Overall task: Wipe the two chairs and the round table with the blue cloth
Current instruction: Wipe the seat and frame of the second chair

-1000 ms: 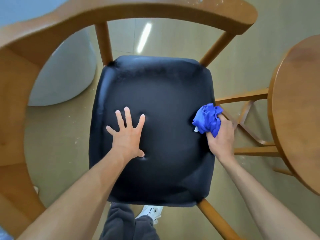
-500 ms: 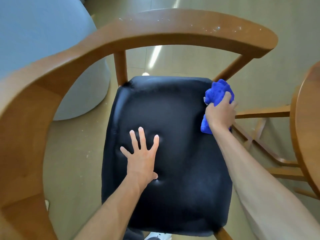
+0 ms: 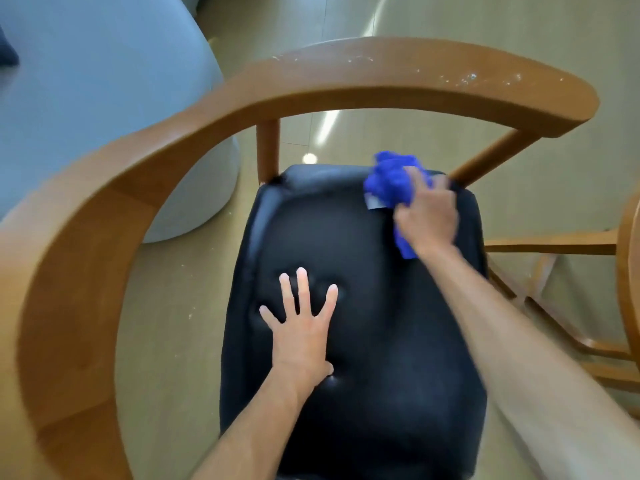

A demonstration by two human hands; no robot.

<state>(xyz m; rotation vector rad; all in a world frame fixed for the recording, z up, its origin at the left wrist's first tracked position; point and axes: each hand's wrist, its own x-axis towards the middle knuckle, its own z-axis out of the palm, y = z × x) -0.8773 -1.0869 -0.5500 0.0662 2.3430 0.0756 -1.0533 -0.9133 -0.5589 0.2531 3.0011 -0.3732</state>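
Right hand [image 3: 427,211] held the bunched blue cloth [image 3: 391,183], fingers curled over it, pressed onto the black padded seat [image 3: 363,341] at its far right corner, just beside the rear right wooden post [image 3: 491,157]. One second earlier the cloth had been at the seat's right edge about halfway along; half a second earlier it had sat further up that edge; by this moment it had reached the back corner and begun to turn inward along the far edge. Motion blur on hand and cloth was consistent with a stroke in progress.

Left hand [image 3: 303,327] lay flat on the seat left of centre, fingers spread wide and holding nothing, pressing dimples into the padding. It had kept the same spot on the seat throughout, apparently bracing the chair.

Judgement: the seat's right border was likely covered; the far edge, centre and left side looked still to be done. The curved wooden backrest [image 3: 346,84] beyond the seat showed pale specks and appeared unwiped. The round counter [image 3: 628,271], only a sliver right of the seat, and the second chair remained outstanding.
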